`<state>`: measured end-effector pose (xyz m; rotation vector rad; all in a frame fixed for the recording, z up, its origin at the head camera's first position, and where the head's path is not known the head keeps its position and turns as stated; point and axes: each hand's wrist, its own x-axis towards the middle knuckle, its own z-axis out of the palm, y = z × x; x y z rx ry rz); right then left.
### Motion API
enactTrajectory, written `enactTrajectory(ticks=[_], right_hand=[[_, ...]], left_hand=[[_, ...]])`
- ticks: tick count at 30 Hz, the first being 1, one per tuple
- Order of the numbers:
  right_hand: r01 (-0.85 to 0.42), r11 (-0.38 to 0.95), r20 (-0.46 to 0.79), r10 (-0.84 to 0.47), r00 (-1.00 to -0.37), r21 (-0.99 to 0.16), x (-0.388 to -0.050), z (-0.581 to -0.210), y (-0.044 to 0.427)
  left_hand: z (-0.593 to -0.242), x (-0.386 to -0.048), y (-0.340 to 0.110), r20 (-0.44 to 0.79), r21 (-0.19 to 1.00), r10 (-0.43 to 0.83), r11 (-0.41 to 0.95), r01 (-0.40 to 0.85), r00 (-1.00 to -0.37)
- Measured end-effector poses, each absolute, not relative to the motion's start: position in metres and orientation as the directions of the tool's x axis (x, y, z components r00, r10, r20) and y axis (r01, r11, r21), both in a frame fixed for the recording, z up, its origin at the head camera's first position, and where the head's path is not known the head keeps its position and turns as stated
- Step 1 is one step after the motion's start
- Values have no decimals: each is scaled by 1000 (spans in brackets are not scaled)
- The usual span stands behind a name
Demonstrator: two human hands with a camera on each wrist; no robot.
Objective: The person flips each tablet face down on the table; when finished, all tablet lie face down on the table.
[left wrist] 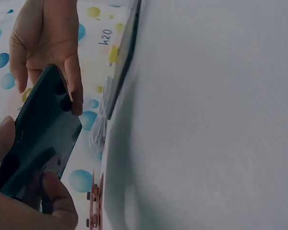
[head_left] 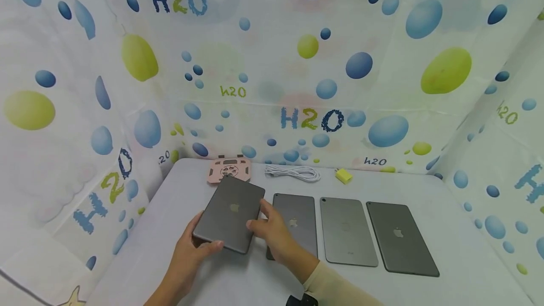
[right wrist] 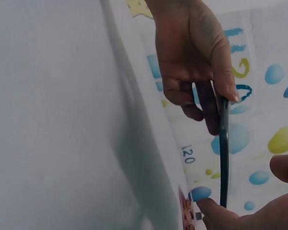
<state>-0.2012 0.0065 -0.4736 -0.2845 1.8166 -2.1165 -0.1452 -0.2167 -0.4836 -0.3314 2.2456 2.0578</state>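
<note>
A dark grey tablet [head_left: 229, 214] is tilted above the left part of the table, its back with the apple logo facing up. My left hand [head_left: 187, 259] grips its near left corner, thumb over the edge and fingers underneath. At its right edge my right hand [head_left: 278, 237] holds it, thumb on the back. The glossy dark screen [left wrist: 50, 129] faces down in the left wrist view; the right wrist view shows only the tablet's thin side [right wrist: 224, 158]. Behind my right hand lies a second grey tablet [head_left: 297, 209], partly hidden.
To the right lie a lighter grey tablet [head_left: 348, 233] and a dark tablet [head_left: 401, 240], backs up. Along the rear of the white table [head_left: 463, 259] are a pink case-like object [head_left: 214, 174], a coiled white cable [head_left: 293, 172] and a yellow plug adapter [head_left: 343, 175]. Patterned curtains surround the table.
</note>
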Motion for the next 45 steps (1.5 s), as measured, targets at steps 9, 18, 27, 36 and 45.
enactTrajectory(ticks=[9,18,27,36,45], right_hand=[[89,-26,-72,-396,-916,-996,-210,-478,6],[-209,374,26,-440,-897,-904,-215,-480,6],[-490,710,-18,-577,-817,-506,-218,-484,-1],[-512,725,-12,-582,-813,-461,-221,-494,-4],[-510,760,-24,-565,-825,-402,-221,-498,-8]], left_hand=[[-494,-147,-222,-134,835,-153,515,-194,-979],[-492,-153,-222,-51,731,-124,672,-121,-991],[-499,-157,-222,-56,702,-99,704,-110,-994],[-506,-165,-227,-99,719,-81,683,-128,-992],[-508,-167,-226,-87,677,-56,729,-100,-995]])
